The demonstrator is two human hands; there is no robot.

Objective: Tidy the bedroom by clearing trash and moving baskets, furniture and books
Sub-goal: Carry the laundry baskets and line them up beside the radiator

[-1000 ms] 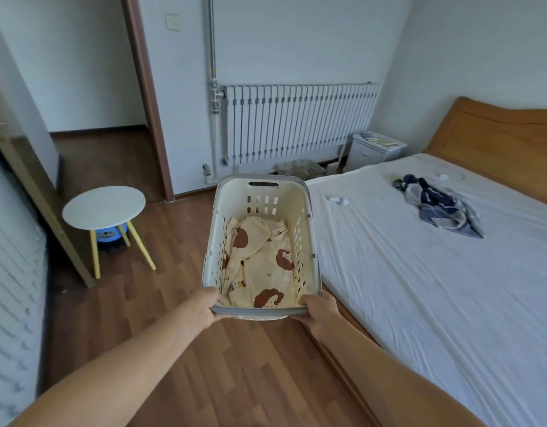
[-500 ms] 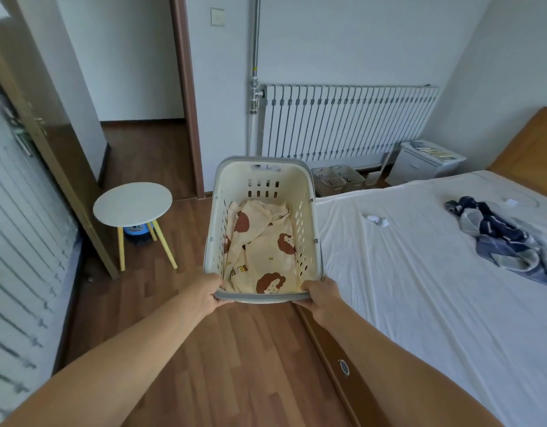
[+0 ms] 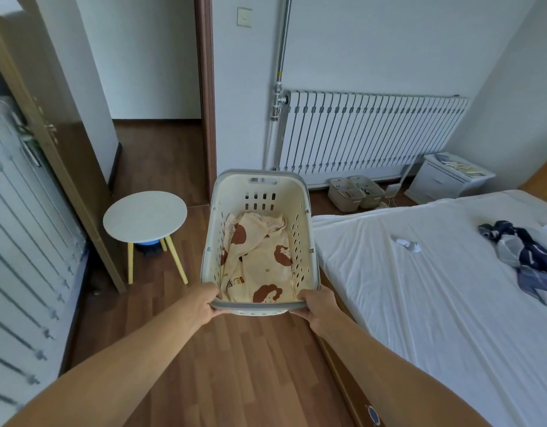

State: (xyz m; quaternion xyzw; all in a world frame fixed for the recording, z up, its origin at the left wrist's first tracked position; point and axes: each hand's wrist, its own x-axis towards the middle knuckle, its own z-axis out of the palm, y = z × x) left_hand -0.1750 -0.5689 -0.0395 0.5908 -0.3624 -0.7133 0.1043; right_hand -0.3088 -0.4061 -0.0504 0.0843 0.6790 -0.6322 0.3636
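Observation:
I carry a cream laundry basket [image 3: 260,192] with a grey rim, held out in front of me above the wooden floor. My left hand [image 3: 204,306] grips the near rim at its left corner and my right hand [image 3: 317,305] grips the right corner. Inside lies a cream garment [image 3: 260,263] printed with brown cartoon figures. Beside the basket on the right is the bed [image 3: 435,303] with a white sheet; a blue and grey cloth [image 3: 524,254] and a small white scrap [image 3: 407,244] lie on it.
A round white stool [image 3: 144,215] with yellow legs stands left of the basket, a blue object under it. An open wooden door [image 3: 44,149] and a doorway are at the left. Two small bins [image 3: 357,192], a radiator [image 3: 367,134] and a white nightstand [image 3: 447,180] line the far wall.
My view has swung left and moved forward: the bed slid to the right, and the doorway and stool came closer to centre. Both hands keep the same grip on the basket.

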